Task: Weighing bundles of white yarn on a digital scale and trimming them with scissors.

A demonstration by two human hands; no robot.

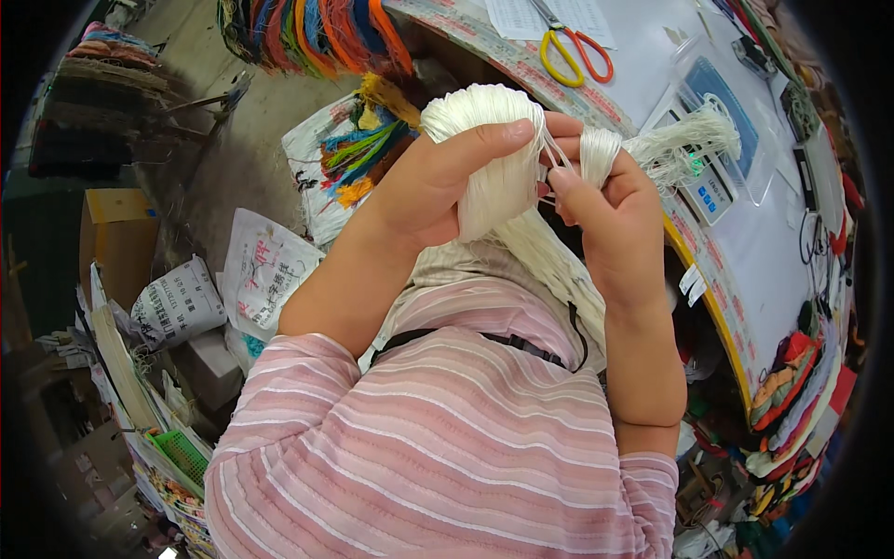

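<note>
My left hand [430, 186] is wrapped round a thick, glossy white skein of thread [484, 116], its thumb lying across the top. Close beside it, my right hand [616, 216] pinches a few strands drawn from the skein between thumb and fingers. A smaller white thread bundle [598, 154] loops over the right fingers, and its loose tail spreads toward the table. More white thread [551, 253] hangs below my hands across my lap. Some of the right fingertips are hidden behind the strands.
On the white table [773, 279] at the right are a digital scale [710, 194] and scissors [575, 58] with yellow and red handles. Coloured thread hanks [317, 33] hang at the far left. White sacks [265, 265] and a cardboard box [116, 238] stand at left.
</note>
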